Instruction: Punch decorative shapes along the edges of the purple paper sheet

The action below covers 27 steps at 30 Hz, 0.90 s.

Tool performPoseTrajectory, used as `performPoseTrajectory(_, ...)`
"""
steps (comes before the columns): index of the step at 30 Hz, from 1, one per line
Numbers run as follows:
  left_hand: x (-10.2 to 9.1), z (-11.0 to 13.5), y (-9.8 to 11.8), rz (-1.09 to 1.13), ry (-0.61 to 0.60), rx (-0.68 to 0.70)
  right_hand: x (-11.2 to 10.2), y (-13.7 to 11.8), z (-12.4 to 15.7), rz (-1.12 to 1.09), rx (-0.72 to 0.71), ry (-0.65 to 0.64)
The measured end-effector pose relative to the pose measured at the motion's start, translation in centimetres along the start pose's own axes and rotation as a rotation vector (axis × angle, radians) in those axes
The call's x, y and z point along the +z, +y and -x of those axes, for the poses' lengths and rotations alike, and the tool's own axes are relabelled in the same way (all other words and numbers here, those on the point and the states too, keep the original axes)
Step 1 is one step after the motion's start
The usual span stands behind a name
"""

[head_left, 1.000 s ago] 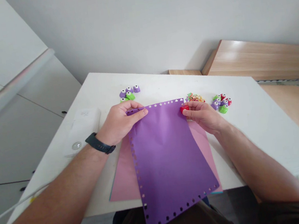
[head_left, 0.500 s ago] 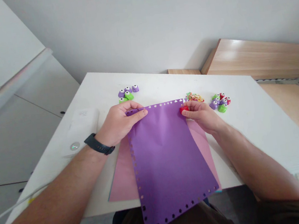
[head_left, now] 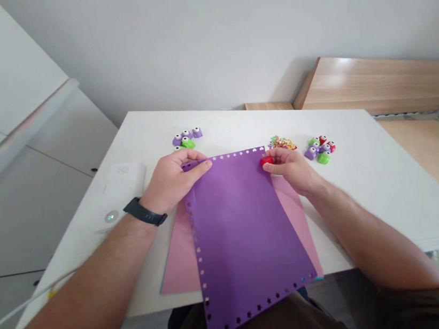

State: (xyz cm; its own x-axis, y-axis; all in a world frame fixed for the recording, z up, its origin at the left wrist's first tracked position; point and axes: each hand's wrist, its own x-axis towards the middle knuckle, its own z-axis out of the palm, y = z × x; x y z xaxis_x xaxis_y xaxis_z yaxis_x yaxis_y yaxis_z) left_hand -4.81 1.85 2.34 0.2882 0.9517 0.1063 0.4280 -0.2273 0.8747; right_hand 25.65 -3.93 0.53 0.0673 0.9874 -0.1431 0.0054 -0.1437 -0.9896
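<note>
A purple paper sheet (head_left: 239, 226) with small shapes punched along its edges lies on the white table (head_left: 368, 188) and overhangs its near edge. My left hand (head_left: 173, 180), with a dark watch at the wrist, pinches the sheet's far left corner. My right hand (head_left: 290, 168) is closed on a small red punch (head_left: 266, 161) at the sheet's far right corner. A pink sheet (head_left: 178, 261) lies under the purple one.
Small purple and green punches (head_left: 186, 138) sit behind my left hand. More punches in purple, green and red (head_left: 320, 150) and a heap of coloured paper bits (head_left: 282, 142) lie beside my right hand. A white box (head_left: 120, 191) rests at the left. A wooden surface (head_left: 379, 84) is at the right.
Both hands and the purple sheet have shifted slightly left in the picture, mostly with the camera. The grips are unchanged.
</note>
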Motion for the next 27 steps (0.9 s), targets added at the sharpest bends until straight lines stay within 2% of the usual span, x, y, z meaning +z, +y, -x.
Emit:
performPoseTrajectory(4, -0.5, -0.4, 0.2, -0.023, 0.042, 0.032, 0.2, 0.2, 0.0, 0.037, -0.023, -0.009)
performPoseTrajectory(8, -0.1, -0.5, 2.4, -0.238, 0.136, 0.175, 0.4, 0.4, -0.1, 0.086, -0.042, -0.008)
performPoseTrajectory(12, 2.2, -0.8, 5.2, -0.405, -0.028, 0.328, 0.4, 0.4, -0.2, 0.086, -0.053, -0.006)
performPoseTrajectory(18, 6.2, -3.7, 6.8, -0.462, -0.293, 0.313, 0.5, 0.6, -0.2, 0.113, -0.079, -0.007)
performPoseTrajectory(22, 7.0, -5.4, 6.8, -0.417, -0.385, 0.339, 0.4, 1.0, -0.3, 0.129, -0.096, -0.028)
performPoseTrajectory(27, 7.2, -6.2, 6.7, -0.464, -0.475, 0.346, 0.2, 1.4, -0.5, 0.147, -0.127, -0.035)
